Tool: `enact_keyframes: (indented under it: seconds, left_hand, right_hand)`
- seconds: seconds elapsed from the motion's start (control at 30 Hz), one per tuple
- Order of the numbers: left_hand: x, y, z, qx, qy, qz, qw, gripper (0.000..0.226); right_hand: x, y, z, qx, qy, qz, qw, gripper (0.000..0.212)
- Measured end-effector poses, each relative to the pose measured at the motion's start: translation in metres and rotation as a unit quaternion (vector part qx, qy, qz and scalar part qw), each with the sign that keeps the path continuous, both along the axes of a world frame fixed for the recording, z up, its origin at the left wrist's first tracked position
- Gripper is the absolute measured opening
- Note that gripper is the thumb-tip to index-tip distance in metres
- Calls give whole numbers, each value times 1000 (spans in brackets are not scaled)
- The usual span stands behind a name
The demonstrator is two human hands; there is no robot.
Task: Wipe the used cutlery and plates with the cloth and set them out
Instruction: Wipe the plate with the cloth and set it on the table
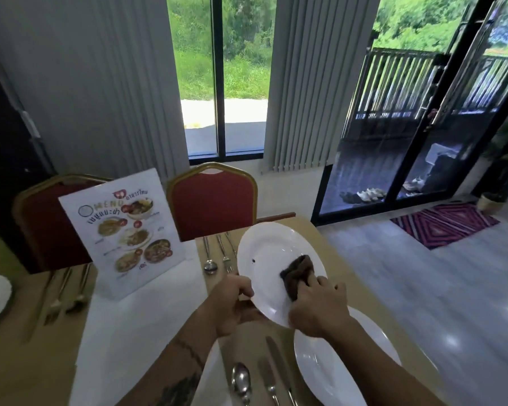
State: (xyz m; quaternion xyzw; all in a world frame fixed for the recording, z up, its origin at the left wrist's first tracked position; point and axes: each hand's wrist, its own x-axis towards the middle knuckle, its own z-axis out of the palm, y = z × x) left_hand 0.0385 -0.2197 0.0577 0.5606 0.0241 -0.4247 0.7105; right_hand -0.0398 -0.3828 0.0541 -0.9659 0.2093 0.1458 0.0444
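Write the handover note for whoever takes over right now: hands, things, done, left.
Left hand grips the plate by its near rim, tilted above the table. Right hand holds the cloth against the plate's face.
A dark speck shows on the plate. A second plate lies below, spoon and knife to its left. A far spoon and fork lie by the red chair.
Done: both cutlery sets laid out.
Left: wipe off the speck, set the plate down; whether the second plate is wiped, I cannot tell.
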Motion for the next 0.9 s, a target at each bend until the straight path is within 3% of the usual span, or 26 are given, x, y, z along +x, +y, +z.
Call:
enact_keyframes:
  seconds: [0.2,0.4,0.57,0.73,0.9]
  left_hand:
    - [-10,38,16,58,-37,-43,997,32]
    - [-10,66,30,60,-63,-97,991,36]
    - [-8,77,35,11,-74,-53,996,41]
    - [-6,88,32,-56,-64,22,996,42]
    - [-6,93,33,-77,-85,38,993,42]
  right_hand:
    - [11,29,6,50,-49,2,998,79]
    - [13,68,24,179,-216,75,957,64]
    - [5,87,18,233,-292,142,917,44]
    - [-2,77,27,144,-235,208,938,32]
    - [-12,68,43,-26,-147,119,982,21]
